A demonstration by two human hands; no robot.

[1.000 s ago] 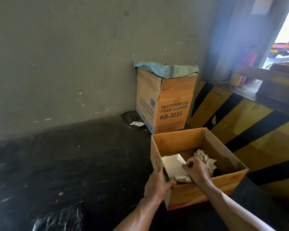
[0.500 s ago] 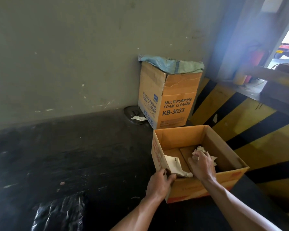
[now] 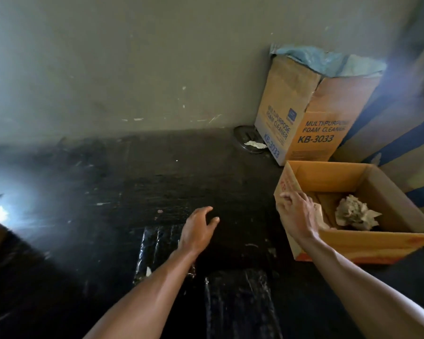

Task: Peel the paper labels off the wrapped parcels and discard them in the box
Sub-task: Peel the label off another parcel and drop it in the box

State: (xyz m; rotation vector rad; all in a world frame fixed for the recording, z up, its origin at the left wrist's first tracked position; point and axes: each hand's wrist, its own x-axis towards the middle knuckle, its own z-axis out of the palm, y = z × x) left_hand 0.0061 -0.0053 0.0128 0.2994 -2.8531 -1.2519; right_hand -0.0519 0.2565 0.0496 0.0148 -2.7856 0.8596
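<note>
An open cardboard box [image 3: 377, 243] stands on the dark floor at the right, with crumpled paper labels [image 3: 353, 212] lying inside it. My right hand [image 3: 298, 214] hovers at the box's near left corner, fingers spread, holding nothing. My left hand [image 3: 197, 228] is out over the floor left of the box, fingers apart and empty. Below it lie two parcels wrapped in shiny black plastic: one [image 3: 154, 250] just under my left forearm, another [image 3: 238, 302] nearer the bottom edge. A small scrap of paper [image 3: 148, 270] shows on the first parcel.
A tall "Foam Cleaner KB-3033" carton [image 3: 301, 123] with a blue bag over its top stands against the grey wall behind the box. A dark round lid with a paper scrap [image 3: 251, 143] lies beside it. A yellow-and-black striped kerb [image 3: 402, 152] runs along the right.
Both hands have come away from the box: the left has swung left over the floor, the right has lifted out to the box's corner. The view has turned left and down, showing the parcels.
</note>
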